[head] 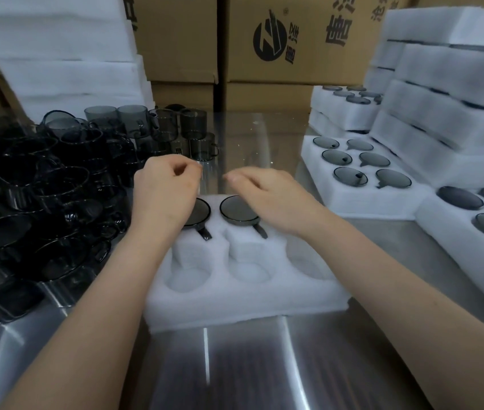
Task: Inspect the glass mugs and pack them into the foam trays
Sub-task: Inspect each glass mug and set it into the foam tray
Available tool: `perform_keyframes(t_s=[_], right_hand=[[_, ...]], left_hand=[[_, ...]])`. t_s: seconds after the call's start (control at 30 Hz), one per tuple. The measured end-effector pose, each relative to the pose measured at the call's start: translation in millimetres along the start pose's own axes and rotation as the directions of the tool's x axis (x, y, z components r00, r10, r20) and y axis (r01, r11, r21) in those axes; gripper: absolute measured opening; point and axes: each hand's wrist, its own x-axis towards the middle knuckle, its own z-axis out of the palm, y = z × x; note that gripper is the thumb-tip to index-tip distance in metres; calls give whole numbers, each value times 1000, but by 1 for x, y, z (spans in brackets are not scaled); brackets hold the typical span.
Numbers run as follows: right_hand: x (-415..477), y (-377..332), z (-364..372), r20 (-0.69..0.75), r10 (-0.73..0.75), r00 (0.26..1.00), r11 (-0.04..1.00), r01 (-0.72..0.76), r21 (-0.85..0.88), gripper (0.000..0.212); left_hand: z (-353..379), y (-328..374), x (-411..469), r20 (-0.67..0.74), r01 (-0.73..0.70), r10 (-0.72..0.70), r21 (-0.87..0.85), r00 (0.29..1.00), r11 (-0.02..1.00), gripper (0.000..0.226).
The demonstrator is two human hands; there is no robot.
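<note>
A white foam tray [246, 303] with round pockets lies in front of me on the steel table. Two smoky grey glass mugs sit upside down in its far row, one at the left [201, 213] and one in the middle [236, 210], handles pointing toward me. The near pockets are bare foam. My left hand [165, 190] hovers over the left mug, fingers curled into a loose fist that holds nothing. My right hand [264, 193] hovers over the middle mug and the far right pocket with bent, relaxed fingers, also holding nothing. Loose mugs [57, 184] are heaped at the left.
Filled foam trays [362, 199] lie at the right, with more stacked [442, 93] behind them. A stack of foam sheets [57, 48] stands at the back left. Cardboard cartons [294, 39] line the back. Several upright mugs [193, 125] stand beyond my hands.
</note>
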Motion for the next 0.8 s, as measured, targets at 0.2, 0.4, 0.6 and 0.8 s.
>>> perform_keyframes(t_s=[0.2,0.4,0.6,0.8], right_hand=[[2,6,-3,-83,92,992,996,-90,29,33],[1,5,-4,-46,90,995,996,-89,28,29],[1,6,-4,-13,58,998,998,-58,35,24],[1,8,-3,-1,36,999,999,-36,42,22]], left_hand=[[-9,-7,10,-114,-26,53,229,992,973,26],[-8,-17,35,26,36,-55,471,998,881,40],[0,-24,54,111,96,-176,511,978,854,39],[6,-28,65,159,104,-225,548,961,830,40]])
